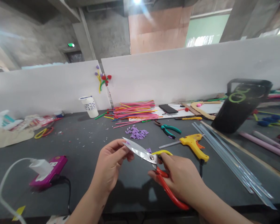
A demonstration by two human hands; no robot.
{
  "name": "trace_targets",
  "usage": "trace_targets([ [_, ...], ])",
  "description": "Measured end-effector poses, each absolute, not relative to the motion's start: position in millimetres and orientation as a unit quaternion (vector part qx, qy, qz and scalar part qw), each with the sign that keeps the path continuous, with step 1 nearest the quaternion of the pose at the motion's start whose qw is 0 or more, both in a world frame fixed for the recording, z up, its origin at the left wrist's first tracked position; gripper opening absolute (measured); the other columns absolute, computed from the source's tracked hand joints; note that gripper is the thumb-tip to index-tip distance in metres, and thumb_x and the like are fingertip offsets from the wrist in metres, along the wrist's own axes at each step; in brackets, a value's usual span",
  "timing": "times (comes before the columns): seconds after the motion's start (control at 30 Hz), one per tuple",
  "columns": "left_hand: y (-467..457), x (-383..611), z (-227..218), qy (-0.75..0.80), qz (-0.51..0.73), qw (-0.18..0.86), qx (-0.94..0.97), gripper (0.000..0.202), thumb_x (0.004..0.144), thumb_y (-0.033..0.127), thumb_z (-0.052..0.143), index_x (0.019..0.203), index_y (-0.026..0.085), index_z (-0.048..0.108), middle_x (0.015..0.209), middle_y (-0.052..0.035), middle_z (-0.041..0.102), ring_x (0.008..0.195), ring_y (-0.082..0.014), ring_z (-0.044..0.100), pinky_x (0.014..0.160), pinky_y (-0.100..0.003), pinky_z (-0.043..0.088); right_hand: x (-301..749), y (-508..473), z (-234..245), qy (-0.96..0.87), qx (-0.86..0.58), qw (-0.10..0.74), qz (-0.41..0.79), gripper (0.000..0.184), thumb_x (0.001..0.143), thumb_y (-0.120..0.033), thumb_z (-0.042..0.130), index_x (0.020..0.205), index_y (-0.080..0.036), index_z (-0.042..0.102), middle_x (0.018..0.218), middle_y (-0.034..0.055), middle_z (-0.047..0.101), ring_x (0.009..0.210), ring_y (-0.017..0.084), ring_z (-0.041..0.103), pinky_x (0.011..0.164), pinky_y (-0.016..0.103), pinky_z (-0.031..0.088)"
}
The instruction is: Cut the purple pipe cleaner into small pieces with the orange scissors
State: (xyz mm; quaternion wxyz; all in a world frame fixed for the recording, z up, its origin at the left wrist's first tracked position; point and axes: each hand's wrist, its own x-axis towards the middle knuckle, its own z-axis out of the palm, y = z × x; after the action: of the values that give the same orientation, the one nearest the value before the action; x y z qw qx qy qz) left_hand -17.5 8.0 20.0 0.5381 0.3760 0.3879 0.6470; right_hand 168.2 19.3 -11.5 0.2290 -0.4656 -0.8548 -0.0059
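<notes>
My right hand [177, 175] is closed around a pair of scissors [164, 174] with one red and one yellow handle. Their metal blades point up and left, toward the fingertips of my left hand [113, 158]. Thumb and forefinger of that hand are pinched together beside the blade tips, with a small bit of purple material [127, 142] showing there; most of it is hidden. Beyond the blades lies a heap of short purple pieces [137, 133] on the dark table. A few more purple pieces [149, 150] sit just behind the scissors.
Right of the heap are teal-handled pliers [169, 129], a yellow glue gun [193, 146] and clear glue sticks [233, 161]. A black bottle [240, 105] stands farther right. Pink pipe cleaners [135, 110], a white cup [90, 106] and a phone [168, 109] are behind. A magenta power strip [58, 165] lies left.
</notes>
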Motion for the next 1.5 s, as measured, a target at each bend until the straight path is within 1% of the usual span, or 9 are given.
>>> trace_targets([
  [0.53,9,-19,22,0.391,0.638,0.543,0.381,0.002,0.066,0.014,0.065,0.066,0.014,0.064,0.055,0.0013,0.063,0.049,-0.0062,0.055,0.048,-0.014,0.042,167,17,-13,-0.853,-0.465,0.236,-0.007,0.044,0.077,-0.060,0.040,0.068,-0.019,0.052,0.052,0.0008,0.056,0.049,0.017,0.055,0.047,0.025,0.026],
  [0.9,7,-24,23,0.411,0.622,0.529,0.405,0.004,0.065,0.016,0.066,0.063,0.014,0.064,0.056,0.0008,0.062,0.050,-0.0067,0.055,0.048,-0.015,0.042,165,19,-12,-0.849,-0.467,0.244,-0.046,0.044,0.077,-0.059,0.040,0.062,-0.019,0.051,0.046,-0.0006,0.052,0.043,0.015,0.051,0.045,0.024,0.023],
  [1.0,7,-25,24,0.421,0.614,0.530,0.406,0.005,0.066,0.016,0.065,0.063,0.013,0.062,0.056,0.0005,0.062,0.048,-0.0067,0.054,0.048,-0.015,0.042,166,21,-12,-0.847,-0.469,0.242,-0.063,0.042,0.078,-0.055,0.041,0.059,-0.019,0.049,0.045,-0.0005,0.050,0.043,0.014,0.049,0.045,0.024,0.022],
  [1.07,8,-25,25,0.420,0.618,0.530,0.401,0.005,0.065,0.016,0.066,0.064,0.013,0.061,0.056,0.0005,0.061,0.049,-0.0073,0.054,0.049,-0.016,0.041,167,22,-11,-0.843,-0.474,0.247,-0.050,0.038,0.077,-0.051,0.043,0.058,-0.019,0.048,0.045,-0.0005,0.049,0.043,0.013,0.048,0.045,0.024,0.022],
  [1.13,8,-24,25,0.419,0.625,0.531,0.390,0.006,0.065,0.017,0.066,0.064,0.014,0.061,0.056,0.0005,0.061,0.050,-0.0077,0.053,0.049,-0.017,0.041,166,22,-9,-0.836,-0.483,0.260,0.016,0.034,0.075,-0.049,0.047,0.057,-0.020,0.047,0.045,-0.0017,0.048,0.042,0.012,0.044,0.044,0.023,0.022],
  [1.23,9,-21,23,0.419,0.619,0.540,0.387,0.005,0.066,0.018,0.065,0.066,0.014,0.061,0.058,0.0005,0.060,0.050,-0.0073,0.052,0.049,-0.017,0.040,162,21,-6,-0.807,-0.481,0.289,0.184,0.032,0.072,-0.046,0.050,0.056,-0.019,0.044,0.046,-0.0043,0.043,0.043,0.009,0.038,0.043,0.020,0.025],
  [1.37,9,-13,16,0.409,0.601,0.554,0.405,0.003,0.065,0.014,0.064,0.066,0.015,0.062,0.059,0.0020,0.057,0.050,-0.0060,0.048,0.050,-0.016,0.037,153,20,1,-0.725,-0.450,0.339,0.398,0.022,0.072,-0.036,0.049,0.059,-0.018,0.045,0.049,-0.0058,0.040,0.042,0.007,0.038,0.042,0.019,0.031],
  [1.43,8,-8,13,0.410,0.591,0.560,0.412,0.004,0.064,0.013,0.065,0.066,0.015,0.062,0.058,0.0029,0.054,0.049,-0.0051,0.045,0.049,-0.016,0.035,148,20,4,-0.659,-0.446,0.349,0.495,0.017,0.070,-0.034,0.050,0.063,-0.018,0.049,0.047,-0.0068,0.042,0.038,0.007,0.038,0.038,0.019,0.031],
  [1.5,6,-3,9,0.412,0.578,0.570,0.414,0.004,0.063,0.013,0.065,0.065,0.015,0.063,0.059,0.0030,0.053,0.050,-0.0049,0.043,0.050,-0.016,0.034,143,19,7,-0.605,-0.425,0.365,0.566,0.018,0.069,-0.035,0.051,0.065,-0.018,0.049,0.040,-0.0084,0.040,0.034,0.007,0.037,0.037,0.019,0.033],
])
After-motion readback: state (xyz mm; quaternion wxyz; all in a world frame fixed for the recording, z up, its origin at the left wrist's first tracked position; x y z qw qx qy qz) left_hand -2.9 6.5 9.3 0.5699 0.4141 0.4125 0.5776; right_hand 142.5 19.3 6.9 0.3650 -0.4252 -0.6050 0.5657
